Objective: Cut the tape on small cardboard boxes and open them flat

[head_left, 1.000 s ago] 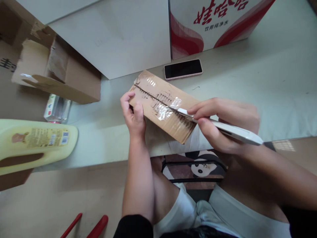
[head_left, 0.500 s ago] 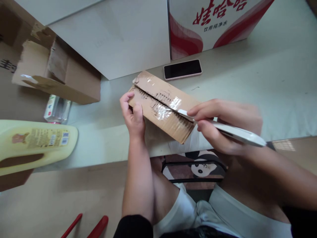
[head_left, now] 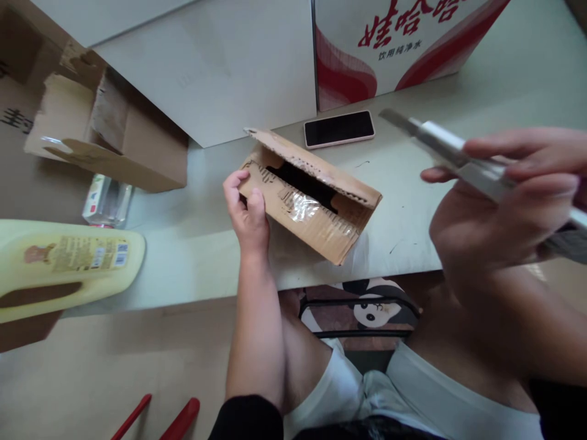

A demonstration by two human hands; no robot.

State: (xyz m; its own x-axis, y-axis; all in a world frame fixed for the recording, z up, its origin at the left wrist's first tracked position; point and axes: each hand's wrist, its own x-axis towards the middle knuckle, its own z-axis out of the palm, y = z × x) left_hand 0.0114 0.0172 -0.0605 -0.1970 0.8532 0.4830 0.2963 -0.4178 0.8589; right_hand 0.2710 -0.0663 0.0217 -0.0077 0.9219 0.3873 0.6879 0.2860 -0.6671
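A small brown cardboard box (head_left: 316, 226) with shiny tape lies slantwise near the table's front edge. Its far flap stands partly raised, and a dark gap shows inside. My left hand (head_left: 249, 214) grips the box's left end, thumb on the near side and fingers round the corner. Off to the right, my right hand (head_left: 509, 195) is closed round a white utility knife (head_left: 452, 146). The knife's blade is out, points up and to the left, and is apart from the box.
A phone (head_left: 339, 129) lies behind the box, before a white carton (head_left: 206, 73) and a red-and-white carton (head_left: 389, 55). To the left are an opened cardboard box (head_left: 147, 146), a clear plastic bottle (head_left: 110, 198) and a yellow jug (head_left: 110, 263). The table's edge (head_left: 197, 299) runs above my lap.
My right hand has drawn the utility knife away from the box, up and to the right. The box's far flap has lifted, opening the slit into a wide gap. My left hand stays put.
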